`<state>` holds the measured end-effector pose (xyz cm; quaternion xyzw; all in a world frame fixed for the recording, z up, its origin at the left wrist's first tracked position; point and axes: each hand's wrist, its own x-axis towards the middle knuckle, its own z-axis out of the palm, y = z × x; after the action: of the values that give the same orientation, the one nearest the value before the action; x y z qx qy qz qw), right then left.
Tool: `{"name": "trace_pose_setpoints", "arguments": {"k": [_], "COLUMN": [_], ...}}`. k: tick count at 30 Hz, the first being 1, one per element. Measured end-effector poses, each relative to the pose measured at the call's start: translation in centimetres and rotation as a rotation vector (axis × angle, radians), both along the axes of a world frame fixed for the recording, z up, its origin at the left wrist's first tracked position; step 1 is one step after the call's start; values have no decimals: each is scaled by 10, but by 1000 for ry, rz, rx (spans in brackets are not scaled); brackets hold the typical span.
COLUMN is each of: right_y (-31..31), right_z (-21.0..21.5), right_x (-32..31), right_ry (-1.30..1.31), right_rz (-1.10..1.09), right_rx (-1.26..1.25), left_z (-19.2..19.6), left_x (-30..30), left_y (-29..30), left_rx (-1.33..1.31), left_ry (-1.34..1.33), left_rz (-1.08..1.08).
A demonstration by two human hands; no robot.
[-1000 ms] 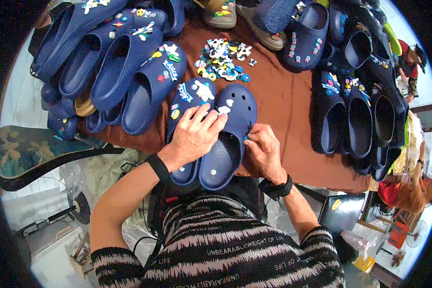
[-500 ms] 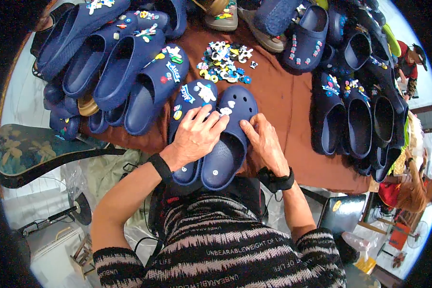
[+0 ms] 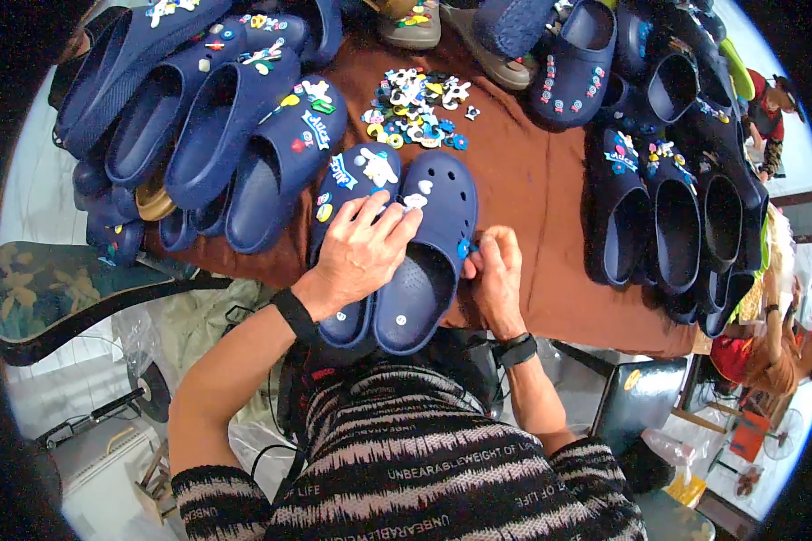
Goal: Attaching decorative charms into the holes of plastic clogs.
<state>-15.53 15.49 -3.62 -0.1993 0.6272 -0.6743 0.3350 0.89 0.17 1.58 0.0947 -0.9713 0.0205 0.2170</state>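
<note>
Two navy clogs lie side by side in front of me, toes pointing away. The left clog (image 3: 352, 169) carries a white figure charm, a blue-and-white lettered charm and round ones. On the right clog (image 3: 443, 197) are two white charms (image 3: 417, 199) on the toe and a blue charm (image 3: 463, 247) at its right side. My left hand (image 3: 359, 252) lies across the left clog, fingertips reaching the right clog's inner edge, gripping it. My right hand (image 3: 496, 270) is beside the blue charm, fingers curled together; what they pinch, if anything, is hidden.
A pile of loose charms (image 3: 415, 104) lies beyond the clogs on the brown cloth (image 3: 550, 216). Decorated navy clogs crowd the left (image 3: 275, 171) and right (image 3: 622, 212). A dark chair (image 3: 641, 397) stands at the lower right. Other people (image 3: 771, 113) are at the far right.
My right hand has drawn back from the right clog's upper and curled its fingers lower at its side. A blue charm now shows there. My left hand keeps its hold.
</note>
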Motion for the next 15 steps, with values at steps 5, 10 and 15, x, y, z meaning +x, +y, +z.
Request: {"name": "trace_pose_setpoints", "arguments": {"k": [5, 10, 15], "right_y": [5, 3, -4], "right_z": [2, 32, 56], "right_x": [6, 1, 3], "right_ry": [-140, 251, 616], "right_rz": [5, 149, 235], "right_rx": [-97, 164, 361], "left_z": [3, 0, 1], "left_x": [1, 0, 0], "left_y": [0, -1, 0], "left_rx": [2, -7, 0], "left_ry": [9, 17, 13], "left_rz": [11, 19, 21]}}
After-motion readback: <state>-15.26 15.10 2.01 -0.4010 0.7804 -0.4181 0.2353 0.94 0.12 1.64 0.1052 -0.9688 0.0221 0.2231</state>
